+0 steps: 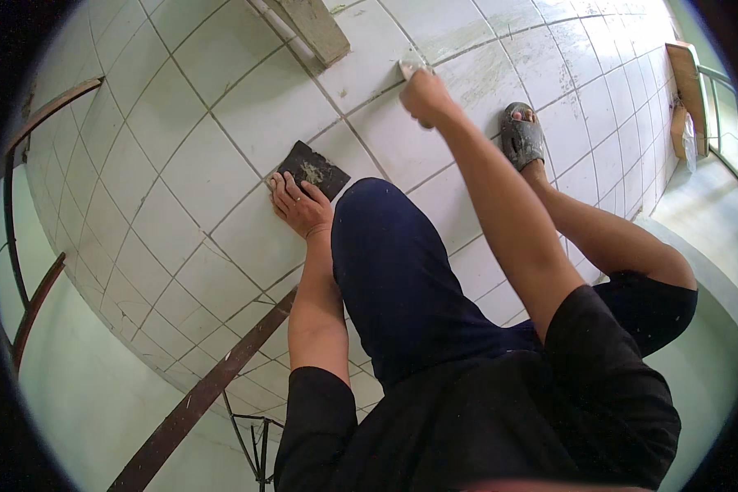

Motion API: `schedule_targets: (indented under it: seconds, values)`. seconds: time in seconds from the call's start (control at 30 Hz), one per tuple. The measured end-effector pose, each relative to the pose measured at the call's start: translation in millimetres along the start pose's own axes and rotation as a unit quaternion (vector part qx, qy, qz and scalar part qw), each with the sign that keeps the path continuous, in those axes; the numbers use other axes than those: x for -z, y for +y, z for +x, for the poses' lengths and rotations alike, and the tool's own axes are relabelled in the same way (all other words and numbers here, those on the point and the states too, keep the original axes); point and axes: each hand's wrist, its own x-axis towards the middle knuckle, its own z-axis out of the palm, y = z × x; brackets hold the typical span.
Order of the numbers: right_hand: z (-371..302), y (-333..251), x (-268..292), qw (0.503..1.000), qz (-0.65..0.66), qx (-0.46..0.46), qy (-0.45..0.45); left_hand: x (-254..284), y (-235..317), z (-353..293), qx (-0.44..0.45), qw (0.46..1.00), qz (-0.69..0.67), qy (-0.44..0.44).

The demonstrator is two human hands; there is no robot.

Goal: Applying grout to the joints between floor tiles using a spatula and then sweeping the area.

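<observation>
One bare left hand point(301, 207) lies flat, fingers slightly parted, touching the near-left edge of a dark plate point(324, 172) on white tiles point(242, 135). Beyond the plate, to its right, the right hand point(427, 97) is clenched around a small pale tool point(408, 69) (the fist hides most of it; its shape is unclear).

Your white floor tiles point(242, 139) look hard and smooth, shiny where light hits, with rough, dusty smears on some. The black sheet point(318, 170) looks matt, with crumbly bits stuck on top. Your small tool point(406, 70) shows too little to tell metal from plastic. Your trousers point(402, 279) and shirt point(484, 418) are dull cloth. The bag point(690, 143) looks like thin, shiny, see-through plastic
</observation>
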Motion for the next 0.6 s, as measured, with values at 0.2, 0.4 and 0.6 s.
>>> schedule_targets:
  seconds: [0.2, 0.4, 0.6]
  values:
    - [-33, 12, -24, 0.987, -0.098, 0.123, 0.037, 0, -8, -4, -0.007, 1.0, -0.006, 0.011]
    - [-5, -8, 14, 0.995, -0.064, 0.026, -0.075, -3, -20, -7, -0.015, 1.0, 0.005, 0.023]
    - [11, 28, 14, 0.989, -0.077, 0.127, -0.002, -4, -11, 0, -0.012, 0.999, -0.018, 0.033]
